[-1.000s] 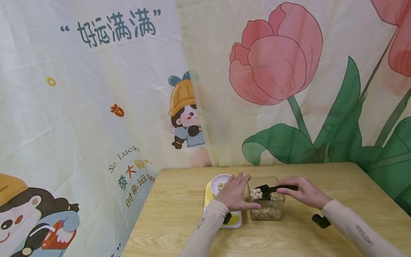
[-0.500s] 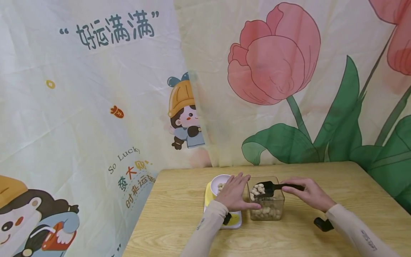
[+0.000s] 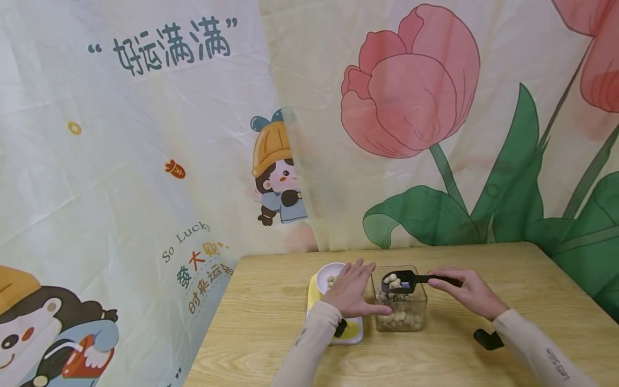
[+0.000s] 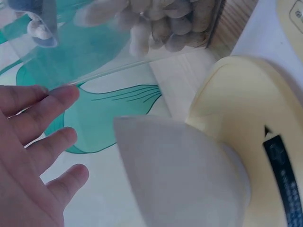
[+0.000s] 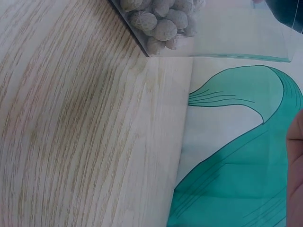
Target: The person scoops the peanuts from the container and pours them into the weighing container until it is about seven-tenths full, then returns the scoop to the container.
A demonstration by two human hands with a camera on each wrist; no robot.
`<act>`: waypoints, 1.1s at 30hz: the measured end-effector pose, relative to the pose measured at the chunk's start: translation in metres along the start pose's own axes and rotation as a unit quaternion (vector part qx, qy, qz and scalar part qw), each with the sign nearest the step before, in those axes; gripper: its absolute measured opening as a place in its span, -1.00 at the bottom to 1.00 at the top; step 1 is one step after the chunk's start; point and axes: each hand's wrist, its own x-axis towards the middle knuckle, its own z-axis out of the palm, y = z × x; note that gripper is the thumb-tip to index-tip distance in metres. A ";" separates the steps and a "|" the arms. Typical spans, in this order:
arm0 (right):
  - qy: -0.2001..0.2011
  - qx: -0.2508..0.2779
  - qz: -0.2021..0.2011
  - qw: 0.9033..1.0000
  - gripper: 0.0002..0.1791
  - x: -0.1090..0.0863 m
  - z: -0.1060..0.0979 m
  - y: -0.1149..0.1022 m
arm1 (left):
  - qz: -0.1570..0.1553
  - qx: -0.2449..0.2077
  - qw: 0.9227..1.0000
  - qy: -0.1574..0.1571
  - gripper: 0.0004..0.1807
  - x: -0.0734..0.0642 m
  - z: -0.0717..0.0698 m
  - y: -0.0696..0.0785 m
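My right hand (image 3: 474, 293) grips the handle of a black scoop (image 3: 411, 278), whose bowl holds several pale peanuts in the shell. The scoop is level over the mouth of a clear square container (image 3: 422, 306), partly filled with more peanuts (image 5: 164, 29). With fingers spread and straight, my left hand (image 3: 353, 293) touches the container's left side; in the left wrist view its fingertips (image 4: 66, 94) meet the clear rim. Behind that hand, a white bowl (image 3: 321, 278) with some peanuts sits on a yellow and white kitchen scale (image 3: 312, 296), partly hidden.
Everything stands on a wooden table (image 3: 261, 312). A printed cloth (image 3: 329, 188) hangs right behind its back edge. Dark wrist straps show, one (image 3: 488, 338) below the right forearm. The scale's yellow base (image 4: 236, 90) lies close beside the container.
The scoop has risen from among the peanuts and levelled out, now with several in it. My right hand has shifted slightly right. My left hand has stayed in place.
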 end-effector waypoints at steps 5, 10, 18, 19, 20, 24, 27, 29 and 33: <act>0.005 -0.004 -0.004 1.000 -0.74 0.001 -0.001 0.001 | -0.011 -0.029 1.000 0.001 0.25 -0.003 -0.013 -0.006; 0.006 -0.007 -0.007 1.000 -0.74 0.001 -0.004 -0.001 | -0.033 -0.024 0.999 0.018 0.25 -0.008 -0.025 -0.029; 0.004 0.006 -0.001 1.000 -0.73 0.002 -0.005 -0.003 | -0.079 -0.029 0.996 0.040 0.28 -0.027 -0.025 -0.072; 0.004 0.005 0.000 1.000 -0.73 0.002 -0.005 -0.003 | -0.083 -0.033 0.995 0.041 0.29 -0.030 -0.023 -0.076; 0.004 0.005 0.000 1.000 -0.72 0.002 -0.004 -0.003 | -0.088 -0.035 0.995 0.040 0.30 -0.032 -0.020 -0.079; 0.004 0.001 0.000 1.000 -0.71 0.003 -0.004 -0.002 | -0.109 -0.036 0.993 0.030 0.33 -0.040 -0.009 -0.087; 0.004 -0.003 0.000 1.000 -0.70 0.004 -0.004 -0.003 | -0.126 -0.034 0.991 0.022 0.36 -0.043 -0.002 -0.091; 0.005 -0.007 -0.001 1.000 -0.69 0.005 -0.004 -0.003 | -0.135 -0.039 0.990 0.018 0.35 -0.044 0.001 -0.092; 0.009 -0.020 -0.007 1.000 -0.68 0.008 -0.007 -0.006 | -0.141 -0.046 0.989 0.011 0.29 -0.044 0.003 -0.095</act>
